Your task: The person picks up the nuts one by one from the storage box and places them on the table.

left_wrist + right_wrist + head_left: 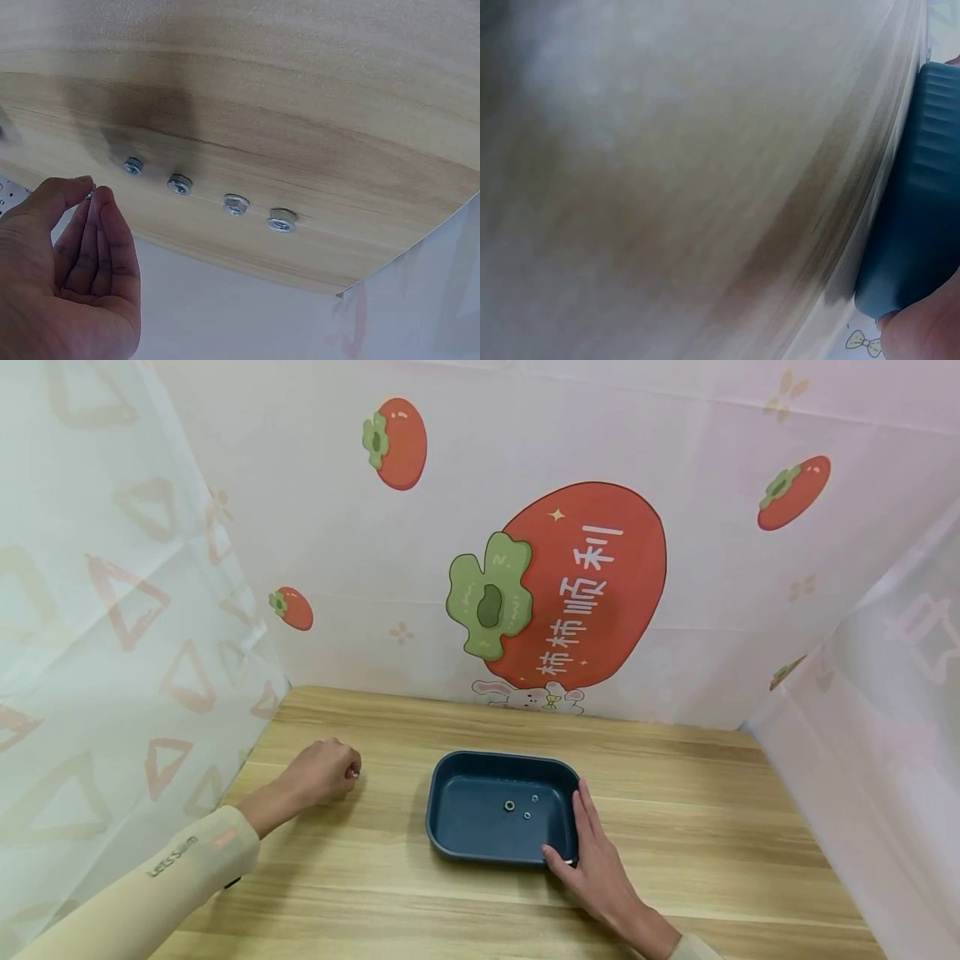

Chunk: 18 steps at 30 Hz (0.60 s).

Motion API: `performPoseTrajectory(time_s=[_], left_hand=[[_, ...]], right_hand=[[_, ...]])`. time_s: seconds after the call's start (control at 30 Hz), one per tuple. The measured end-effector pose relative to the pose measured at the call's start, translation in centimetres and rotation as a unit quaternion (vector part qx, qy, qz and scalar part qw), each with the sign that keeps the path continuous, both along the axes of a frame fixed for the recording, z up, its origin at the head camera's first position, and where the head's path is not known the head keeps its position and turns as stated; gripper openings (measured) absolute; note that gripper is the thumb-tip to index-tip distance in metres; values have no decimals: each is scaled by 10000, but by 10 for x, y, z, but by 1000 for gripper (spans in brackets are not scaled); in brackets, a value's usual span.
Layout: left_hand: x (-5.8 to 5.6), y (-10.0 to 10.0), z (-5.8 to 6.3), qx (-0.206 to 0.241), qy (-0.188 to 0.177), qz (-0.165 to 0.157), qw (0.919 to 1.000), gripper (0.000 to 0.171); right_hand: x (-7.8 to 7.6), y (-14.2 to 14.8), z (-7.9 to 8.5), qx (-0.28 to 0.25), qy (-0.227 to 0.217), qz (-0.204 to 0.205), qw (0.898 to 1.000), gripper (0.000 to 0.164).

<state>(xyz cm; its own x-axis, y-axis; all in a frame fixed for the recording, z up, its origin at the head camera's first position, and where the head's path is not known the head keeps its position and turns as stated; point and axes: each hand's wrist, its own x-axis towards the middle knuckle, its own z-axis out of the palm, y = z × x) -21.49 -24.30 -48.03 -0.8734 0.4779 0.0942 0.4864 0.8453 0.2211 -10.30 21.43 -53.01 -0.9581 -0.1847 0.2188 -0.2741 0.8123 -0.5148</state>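
Observation:
Pinched between the thumb and fingertips of my left hand (324, 770) is a small shiny metal piece (91, 194), mostly hidden by the fingers. Close to that hand, several silver flange nuts (236, 204) stand in a row on the wooden table, seen in the left wrist view. A dark blue rectangular tray (480, 852) sits near the middle of the table, with three small metal nuts (510, 806) lying on its floor. At the tray's near right corner rests my right hand (600, 868), its straight fingers along the right side and its thumb on the near rim.
The wooden table (712, 827) ends at a white back sheet (337, 527) printed with persimmons. Pale patterned sheets rise along the left side (112, 610) and the right side (892, 693). A beige sleeve (150, 885) covers the left forearm.

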Motion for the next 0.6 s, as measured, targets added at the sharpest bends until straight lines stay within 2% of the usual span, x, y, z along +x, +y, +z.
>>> performPoseTrajectory(time_s=[0.23, 0.6], left_hand=[[1, 4, -2, -216, -330, 9, 9992, 24], [0, 9, -5, -262, -194, -215, 9992, 29]], right_hand=[[0, 1, -1, -64, -72, -8, 10000, 101], [-2, 1, 1, -42, -173, -25, 9998, 100]])
